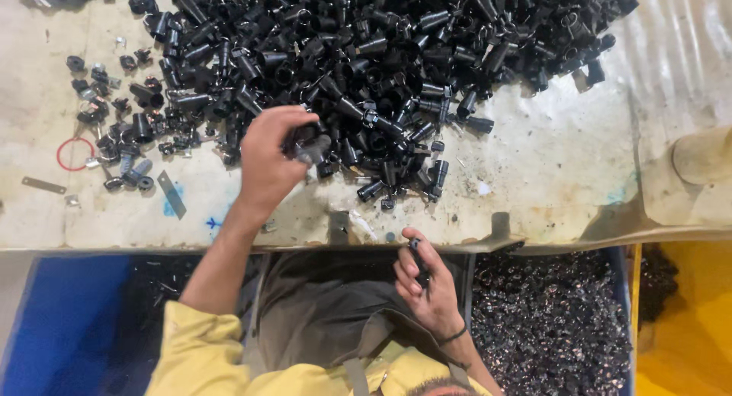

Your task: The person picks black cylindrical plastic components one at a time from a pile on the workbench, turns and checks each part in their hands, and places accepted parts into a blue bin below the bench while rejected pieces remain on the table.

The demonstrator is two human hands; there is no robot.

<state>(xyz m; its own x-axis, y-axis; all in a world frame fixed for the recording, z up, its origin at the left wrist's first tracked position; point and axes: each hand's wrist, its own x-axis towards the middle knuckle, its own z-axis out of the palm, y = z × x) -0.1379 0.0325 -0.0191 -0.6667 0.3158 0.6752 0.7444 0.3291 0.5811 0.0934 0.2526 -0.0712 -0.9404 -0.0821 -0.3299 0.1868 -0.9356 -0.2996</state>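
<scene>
Nearest, below the surface's edge, a blue bin [619, 304] on the right is full of small dark, shiny bits, with a yellow container [690, 335] just beside it further right and a blue panel [61, 320] on the left. The right hand [423, 285] is raised just in front of the near edge of the worn pale surface [549, 160], its fingers curled and pinching a small dark piece [415, 247] at the fingertips; a dark band sits on that wrist. Further in, the left hand [267, 156], reaching out of a yellow sleeve [194, 350], is closed around a black tubular part [311, 143] at the near edge of a big pile of black tubular parts [381, 45] that covers the far middle of the surface. To the left of that hand lie a small scatter of loose dark pieces [122, 129], a red ring [75, 153] and a flat metal strip [43, 185], apart from each other.
</scene>
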